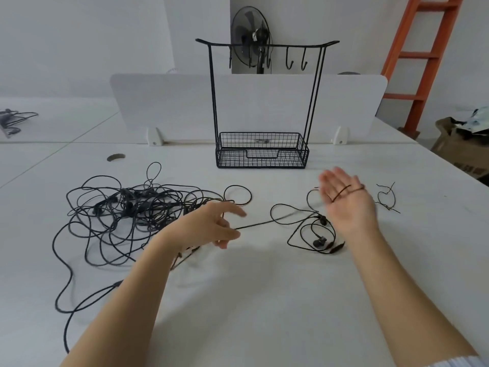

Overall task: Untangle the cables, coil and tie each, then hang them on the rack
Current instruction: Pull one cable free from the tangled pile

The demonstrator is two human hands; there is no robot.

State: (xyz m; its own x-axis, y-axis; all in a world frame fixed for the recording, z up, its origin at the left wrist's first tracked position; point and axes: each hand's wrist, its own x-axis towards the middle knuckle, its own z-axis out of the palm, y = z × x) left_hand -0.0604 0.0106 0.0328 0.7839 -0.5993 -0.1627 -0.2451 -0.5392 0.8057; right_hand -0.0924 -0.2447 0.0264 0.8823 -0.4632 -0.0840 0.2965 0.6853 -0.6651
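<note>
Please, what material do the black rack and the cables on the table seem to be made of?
The rack looks like thin metal wire with a matte black coating: slim straight rods, bent hooks and a welded mesh basket. The tangled cables seem to have a dark, soft, flexible sheath, likely rubber or plastic; a faint speckled texture hints at braided fabric, but the picture is too soft to be sure.

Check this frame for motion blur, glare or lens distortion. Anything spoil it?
Head view: even, soft light, no glare; the right hand and left hand's fingers are motion-blurred; wide-angle bending shows at the edges, as on the ladder; the cable pile stays readable.
</note>
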